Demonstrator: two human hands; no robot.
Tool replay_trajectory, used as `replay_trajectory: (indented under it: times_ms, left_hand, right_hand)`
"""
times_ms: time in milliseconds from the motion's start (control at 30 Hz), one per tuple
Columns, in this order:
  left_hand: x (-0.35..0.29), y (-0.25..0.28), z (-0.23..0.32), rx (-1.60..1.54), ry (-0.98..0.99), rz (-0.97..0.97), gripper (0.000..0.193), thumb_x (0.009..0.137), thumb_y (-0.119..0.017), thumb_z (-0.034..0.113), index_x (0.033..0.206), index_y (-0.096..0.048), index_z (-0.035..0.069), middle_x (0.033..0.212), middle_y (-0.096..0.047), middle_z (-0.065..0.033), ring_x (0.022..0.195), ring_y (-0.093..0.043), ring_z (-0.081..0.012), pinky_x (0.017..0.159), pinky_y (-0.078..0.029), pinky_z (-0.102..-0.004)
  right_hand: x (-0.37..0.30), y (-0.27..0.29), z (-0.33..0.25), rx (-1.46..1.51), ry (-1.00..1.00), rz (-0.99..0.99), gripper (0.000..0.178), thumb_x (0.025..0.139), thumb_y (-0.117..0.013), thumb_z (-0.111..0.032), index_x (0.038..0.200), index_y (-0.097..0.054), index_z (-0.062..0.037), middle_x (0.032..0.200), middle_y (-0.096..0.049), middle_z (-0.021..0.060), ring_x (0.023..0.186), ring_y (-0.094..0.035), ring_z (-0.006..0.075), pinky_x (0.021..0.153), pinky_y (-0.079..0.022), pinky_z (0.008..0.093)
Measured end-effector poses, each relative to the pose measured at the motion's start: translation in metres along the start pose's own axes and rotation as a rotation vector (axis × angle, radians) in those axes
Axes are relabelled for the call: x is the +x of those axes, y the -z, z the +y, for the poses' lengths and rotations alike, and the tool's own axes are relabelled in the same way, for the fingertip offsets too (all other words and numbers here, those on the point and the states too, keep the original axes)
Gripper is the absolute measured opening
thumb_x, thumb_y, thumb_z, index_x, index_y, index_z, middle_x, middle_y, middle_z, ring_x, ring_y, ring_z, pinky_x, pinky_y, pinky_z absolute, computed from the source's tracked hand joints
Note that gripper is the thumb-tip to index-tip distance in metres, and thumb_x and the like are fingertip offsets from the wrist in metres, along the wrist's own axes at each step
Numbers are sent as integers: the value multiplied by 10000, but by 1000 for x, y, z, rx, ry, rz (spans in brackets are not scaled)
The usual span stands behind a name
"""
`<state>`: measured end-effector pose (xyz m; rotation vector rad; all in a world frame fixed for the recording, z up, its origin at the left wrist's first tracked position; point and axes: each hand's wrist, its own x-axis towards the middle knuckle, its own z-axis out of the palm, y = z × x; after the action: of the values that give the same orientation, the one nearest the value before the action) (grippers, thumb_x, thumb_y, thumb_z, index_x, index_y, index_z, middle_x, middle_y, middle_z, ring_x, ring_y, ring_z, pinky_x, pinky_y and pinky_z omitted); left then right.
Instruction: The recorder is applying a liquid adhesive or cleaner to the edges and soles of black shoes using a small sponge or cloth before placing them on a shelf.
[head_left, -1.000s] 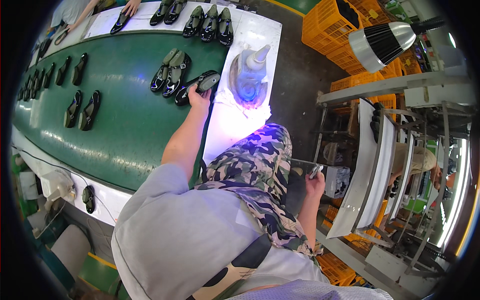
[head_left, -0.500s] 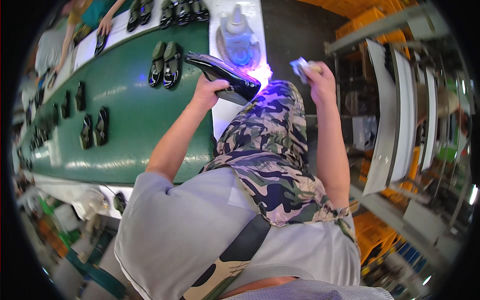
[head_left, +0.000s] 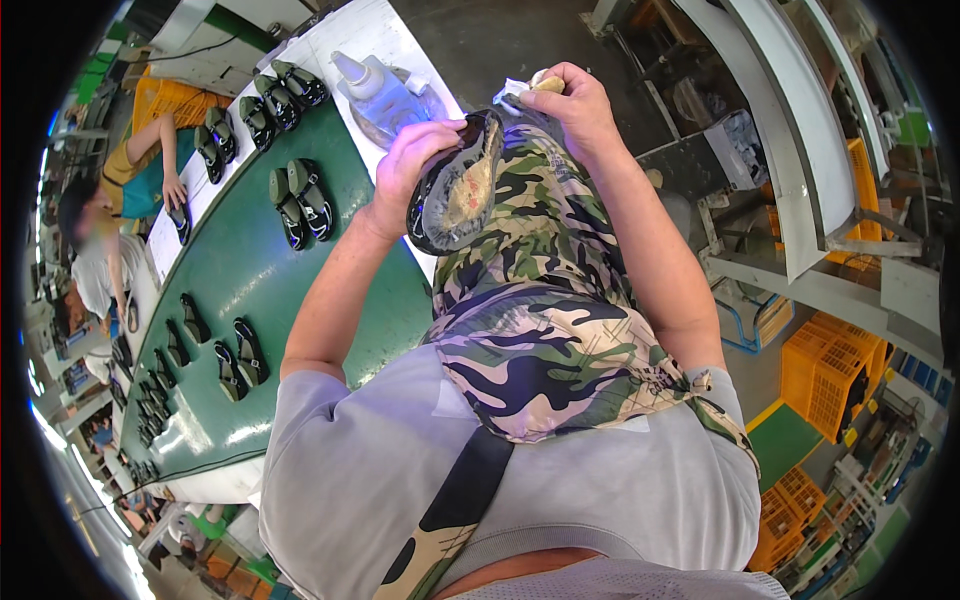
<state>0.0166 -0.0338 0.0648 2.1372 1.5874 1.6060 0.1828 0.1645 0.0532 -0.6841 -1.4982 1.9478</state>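
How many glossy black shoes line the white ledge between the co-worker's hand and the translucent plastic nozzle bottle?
5: two black shoes farther from the translucent plastic nozzle bottle, three black shoes nearer it; none looks hidden.

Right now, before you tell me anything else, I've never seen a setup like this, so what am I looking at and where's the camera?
No machine is gripping anything: these are a person's bare hands. A fisheye camera on the person's head looks down, which is why straight edges bend. The left hand holds a shiny black shoe, with a rough tan and gray face showing. The right hand holds a small whitish item, too small to identify. Black shoes stand on the green surface, and a nozzle bottle stands over the white ledge.
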Motion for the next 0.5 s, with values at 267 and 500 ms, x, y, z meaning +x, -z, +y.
replay_trajectory:
  times_ms: [267,500]
  left_hand:
    - [20,-16,3,-7,-15,-57,386,787,-730,15,1145,-587,-2,1156,-620,-172,1033,-649,-302,875,-543,-353]
    - [29,-24,0,90,32,-103,477,715,-792,32,1145,-587,18,1144,-623,-167,996,-655,-318,841,-544,-364]
  right_hand:
    - [-10,9,4,164,-99,-13,202,745,-772,-15,853,-601,-36,786,-618,23,683,-577,101,632,-466,248]
    - [-28,2,-20,269,-229,-106,201,746,-773,-17,850,-603,-39,775,-629,35,687,-598,117,644,-474,255]
